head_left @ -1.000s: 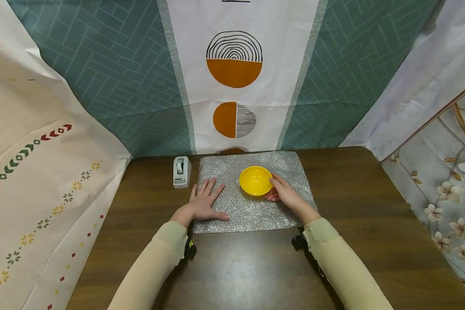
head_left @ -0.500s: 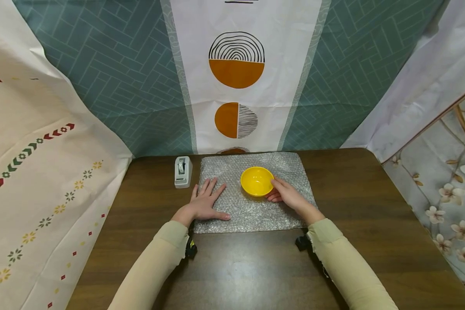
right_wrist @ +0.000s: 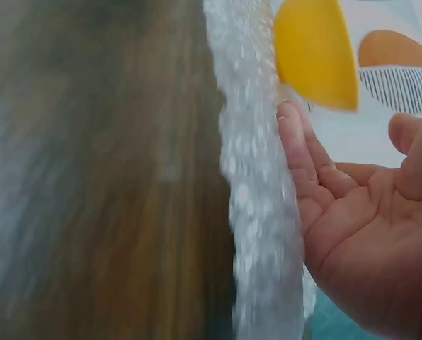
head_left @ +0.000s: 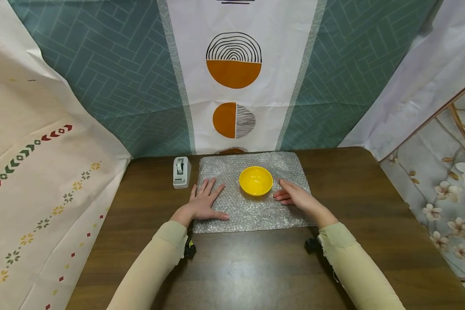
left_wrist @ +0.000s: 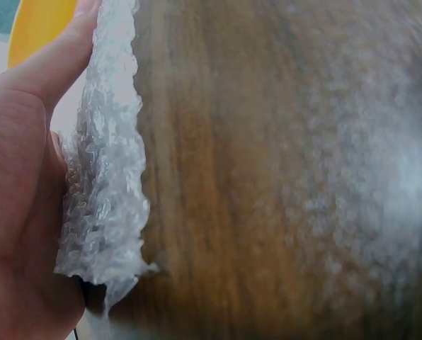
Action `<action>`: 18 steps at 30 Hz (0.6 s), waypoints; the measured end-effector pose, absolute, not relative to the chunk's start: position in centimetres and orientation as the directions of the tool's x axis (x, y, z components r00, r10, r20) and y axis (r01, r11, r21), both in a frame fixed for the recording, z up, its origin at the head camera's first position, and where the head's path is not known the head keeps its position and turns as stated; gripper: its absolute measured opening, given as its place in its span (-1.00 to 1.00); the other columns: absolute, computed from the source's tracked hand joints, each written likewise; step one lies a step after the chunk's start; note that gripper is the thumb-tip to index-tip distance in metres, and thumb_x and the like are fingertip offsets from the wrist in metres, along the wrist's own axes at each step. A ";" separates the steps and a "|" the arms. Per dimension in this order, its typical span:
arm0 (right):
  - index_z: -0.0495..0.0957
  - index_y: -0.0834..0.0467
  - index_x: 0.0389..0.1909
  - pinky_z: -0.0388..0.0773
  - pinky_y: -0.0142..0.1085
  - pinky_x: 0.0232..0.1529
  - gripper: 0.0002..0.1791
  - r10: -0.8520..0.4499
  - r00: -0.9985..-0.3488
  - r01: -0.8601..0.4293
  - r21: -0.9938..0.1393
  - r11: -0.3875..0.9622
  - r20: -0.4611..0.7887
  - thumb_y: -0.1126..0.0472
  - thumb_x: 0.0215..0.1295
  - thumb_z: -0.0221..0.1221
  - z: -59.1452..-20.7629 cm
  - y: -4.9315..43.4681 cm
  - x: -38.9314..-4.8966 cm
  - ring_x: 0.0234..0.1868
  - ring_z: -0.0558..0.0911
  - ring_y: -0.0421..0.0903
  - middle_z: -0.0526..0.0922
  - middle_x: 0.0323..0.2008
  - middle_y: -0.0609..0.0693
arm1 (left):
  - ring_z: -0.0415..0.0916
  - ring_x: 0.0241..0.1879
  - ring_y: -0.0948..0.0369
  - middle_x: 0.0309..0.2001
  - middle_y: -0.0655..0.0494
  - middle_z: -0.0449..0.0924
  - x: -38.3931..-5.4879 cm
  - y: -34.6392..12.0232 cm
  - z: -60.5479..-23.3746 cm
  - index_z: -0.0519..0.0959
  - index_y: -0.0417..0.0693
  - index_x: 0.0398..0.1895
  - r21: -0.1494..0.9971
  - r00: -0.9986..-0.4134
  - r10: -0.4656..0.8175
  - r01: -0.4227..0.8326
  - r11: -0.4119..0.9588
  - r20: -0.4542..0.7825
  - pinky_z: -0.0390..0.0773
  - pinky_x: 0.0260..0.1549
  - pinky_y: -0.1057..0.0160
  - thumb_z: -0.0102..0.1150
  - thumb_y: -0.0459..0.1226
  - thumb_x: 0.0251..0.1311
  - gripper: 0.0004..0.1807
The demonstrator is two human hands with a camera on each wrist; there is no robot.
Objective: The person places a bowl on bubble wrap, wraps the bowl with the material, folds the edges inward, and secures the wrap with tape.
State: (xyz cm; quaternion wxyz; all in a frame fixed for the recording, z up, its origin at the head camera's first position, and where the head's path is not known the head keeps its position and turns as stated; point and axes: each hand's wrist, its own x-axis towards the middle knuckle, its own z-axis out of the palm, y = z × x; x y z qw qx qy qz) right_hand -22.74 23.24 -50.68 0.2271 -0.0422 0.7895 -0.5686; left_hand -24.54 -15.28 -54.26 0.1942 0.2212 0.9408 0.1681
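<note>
Along the far edge of the brown wooden worktop (head_left: 348,193), a small white tape dispenser (head_left: 181,172) stands just off the left edge of a silvery bubble-wrap sheet (head_left: 252,215), probably placed there to leave the wrap free. The left hand (head_left: 204,208) lies flat across that same edge, fingers spread wide and gripping nothing, seemingly to keep the sheet steady. The round, glossy yellow bowl (head_left: 255,181) sits upright near the sheet's middle, presumably cushioned there. Just right of it, not touching, the right hand (head_left: 294,197) hangs over the wrap, thumb and fingers loosely apart, holding nothing.
</note>
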 end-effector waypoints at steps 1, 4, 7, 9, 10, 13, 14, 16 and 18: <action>0.00 0.40 0.67 0.65 -0.20 0.18 -0.15 -0.323 -0.894 0.192 -0.915 0.354 -0.312 -0.22 0.77 -0.23 -50.6 23.6 -22.5 0.23 0.65 0.14 0.61 0.27 0.35 | -0.69 0.69 -0.05 0.74 0.05 -0.61 -24.5 -15.3 -54.2 -0.20 0.33 0.79 0.408 -0.826 0.485 0.352 0.842 -0.287 -0.62 0.49 -0.35 0.19 0.66 -0.06 0.44; -0.02 0.36 0.69 0.62 -0.10 0.26 -0.18 -0.335 -0.890 0.179 -0.912 0.370 -0.310 -0.17 0.77 -0.17 -50.2 24.9 -21.8 0.29 0.62 0.19 0.59 0.31 0.36 | -0.69 0.69 -0.06 0.74 0.04 -0.60 -24.5 -15.4 -54.3 -0.19 0.33 0.79 0.410 -0.825 0.489 0.358 0.839 -0.281 -0.61 0.49 -0.35 0.17 0.67 -0.07 0.44; 0.00 0.30 0.71 0.53 0.05 0.35 -0.21 -0.351 -0.886 0.148 -0.901 0.408 -0.304 -0.12 0.77 -0.11 -49.4 26.4 -21.0 0.35 0.57 0.26 0.56 0.34 0.38 | -0.67 0.69 -0.06 0.75 0.04 -0.59 -24.5 -15.5 -54.5 -0.19 0.33 0.79 0.397 -0.831 0.483 0.359 0.845 -0.276 -0.59 0.50 -0.36 0.16 0.69 -0.09 0.45; 0.01 0.29 0.71 0.47 0.13 0.39 -0.23 -0.360 -0.886 0.117 -0.892 0.436 -0.292 -0.10 0.77 -0.10 -48.7 27.4 -20.4 0.39 0.53 0.30 0.54 0.36 0.38 | -0.67 0.69 -0.05 0.75 0.06 -0.59 -24.5 -15.6 -54.6 -0.20 0.36 0.79 0.386 -0.835 0.473 0.353 0.852 -0.280 -0.60 0.50 -0.34 0.15 0.70 -0.10 0.45; 0.01 0.28 0.71 0.46 0.16 0.39 -0.24 -0.356 -0.890 0.105 -0.888 0.449 -0.285 -0.10 0.77 -0.10 -48.4 28.0 -20.1 0.40 0.52 0.32 0.53 0.37 0.39 | -0.66 0.69 -0.06 0.75 0.06 -0.58 -24.5 -15.6 -54.6 -0.20 0.36 0.79 0.387 -0.836 0.471 0.351 0.853 -0.280 -0.60 0.50 -0.35 0.16 0.69 -0.10 0.45; 0.01 0.27 0.72 0.42 0.23 0.39 -0.23 -0.320 -0.910 0.092 -0.882 0.461 -0.263 -0.12 0.77 -0.13 -47.6 29.7 -19.2 0.43 0.49 0.35 0.49 0.42 0.39 | -0.65 0.69 -0.07 0.75 0.03 -0.57 -24.5 -15.5 -54.6 -0.17 0.33 0.79 0.394 -0.835 0.478 0.357 0.847 -0.271 -0.59 0.50 -0.36 0.16 0.68 -0.08 0.44; -0.01 0.26 0.72 0.41 0.25 0.39 -0.22 -0.306 -0.916 0.098 -0.884 0.457 -0.259 -0.13 0.77 -0.13 -47.3 30.3 -18.9 0.44 0.47 0.36 0.46 0.44 0.40 | -0.65 0.69 -0.07 0.75 0.03 -0.57 -24.6 -15.5 -54.6 -0.18 0.33 0.79 0.395 -0.834 0.481 0.359 0.846 -0.272 -0.60 0.50 -0.35 0.16 0.68 -0.07 0.44; -0.02 0.25 0.73 0.40 0.27 0.39 -0.20 -0.261 -0.928 0.129 -0.887 0.444 -0.266 -0.17 0.77 -0.15 -47.1 31.4 -18.2 0.46 0.43 0.38 0.41 0.47 0.42 | -0.65 0.69 -0.08 0.75 0.02 -0.57 -24.6 -15.4 -54.6 -0.18 0.32 0.79 0.397 -0.831 0.487 0.366 0.842 -0.269 -0.59 0.50 -0.36 0.16 0.68 -0.06 0.43; -0.07 0.25 0.73 0.40 0.28 0.39 -0.17 -0.217 -0.932 0.178 -0.886 0.428 -0.292 -0.20 0.76 -0.17 -46.9 32.3 -17.7 0.49 0.39 0.39 0.35 0.50 0.44 | -0.65 0.69 -0.08 0.75 0.01 -0.58 -24.7 -15.3 -54.6 -0.18 0.31 0.80 0.392 -0.829 0.491 0.372 0.842 -0.268 -0.58 0.50 -0.36 0.15 0.67 -0.06 0.44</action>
